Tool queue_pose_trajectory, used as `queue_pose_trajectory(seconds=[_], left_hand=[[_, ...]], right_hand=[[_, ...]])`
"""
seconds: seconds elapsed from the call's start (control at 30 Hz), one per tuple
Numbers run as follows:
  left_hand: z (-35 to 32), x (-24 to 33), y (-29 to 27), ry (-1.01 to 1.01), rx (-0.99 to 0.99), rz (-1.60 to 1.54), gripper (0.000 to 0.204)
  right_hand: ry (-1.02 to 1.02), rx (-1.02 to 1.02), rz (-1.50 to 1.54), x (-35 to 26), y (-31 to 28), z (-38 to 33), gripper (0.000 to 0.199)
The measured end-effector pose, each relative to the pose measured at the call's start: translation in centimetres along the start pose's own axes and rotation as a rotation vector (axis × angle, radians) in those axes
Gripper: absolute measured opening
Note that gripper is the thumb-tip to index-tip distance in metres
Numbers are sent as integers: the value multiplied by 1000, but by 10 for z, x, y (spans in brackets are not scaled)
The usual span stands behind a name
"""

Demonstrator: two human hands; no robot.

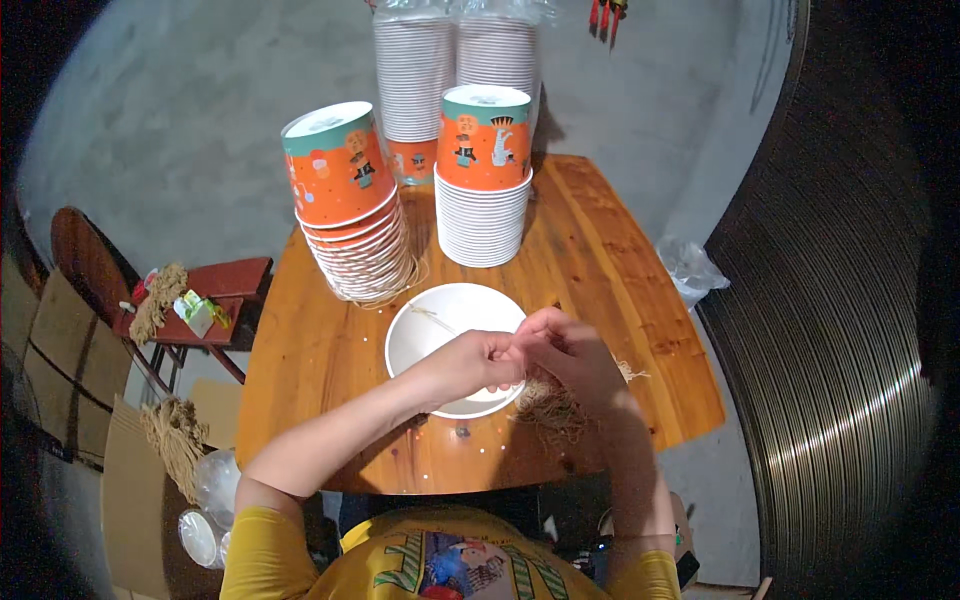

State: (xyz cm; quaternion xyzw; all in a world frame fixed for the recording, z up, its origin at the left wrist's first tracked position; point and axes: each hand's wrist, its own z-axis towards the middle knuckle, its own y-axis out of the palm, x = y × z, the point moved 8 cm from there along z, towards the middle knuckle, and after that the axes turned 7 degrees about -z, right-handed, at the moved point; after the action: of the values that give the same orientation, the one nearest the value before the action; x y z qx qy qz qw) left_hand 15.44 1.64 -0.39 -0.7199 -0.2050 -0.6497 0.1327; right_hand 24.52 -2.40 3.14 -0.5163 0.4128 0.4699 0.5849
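Note:
Over the right part of a white paper tub (455, 305), my left hand (475, 362) and my right hand (570, 352) meet with their fingertips pinched together. Whatever sits between the fingers is too small to make out. A thin pale string (430, 317) lies across the inside of the tub and runs toward my left hand. Beneath my right hand, partly covered by it, a tangled bundle of brown strings (550, 412) rests on the wooden table (330, 400) beside the tub.
Behind the tub stand an upside-down stack of orange paper tubs with strings about its rims (350, 215) and a second orange stack (485, 180). Taller wrapped stacks (412, 80) rise farther back. A red stool (225, 290) with string and small packages is at left; a ribbed shutter (830, 380) is at right.

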Motion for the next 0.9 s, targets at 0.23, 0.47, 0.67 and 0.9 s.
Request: queue_pose_trajectory(seconds=[0.23,0.47,0.67,0.9], left_hand=[[-3,-2,6,-46,-87,-62,13],[-1,-3,1,-54,-42,-95,9],[0,-7,1,-80,-34,-157,9],[1,-6,4,-81,-49,-199,7]], right_hand=[[-133,161,-275,1,-15,7,9],[-130,302,-222,30,-27,-20,10],[-242,335,-386,35,-9,-52,22],[-312,444,-639,10,2,-56,13]])
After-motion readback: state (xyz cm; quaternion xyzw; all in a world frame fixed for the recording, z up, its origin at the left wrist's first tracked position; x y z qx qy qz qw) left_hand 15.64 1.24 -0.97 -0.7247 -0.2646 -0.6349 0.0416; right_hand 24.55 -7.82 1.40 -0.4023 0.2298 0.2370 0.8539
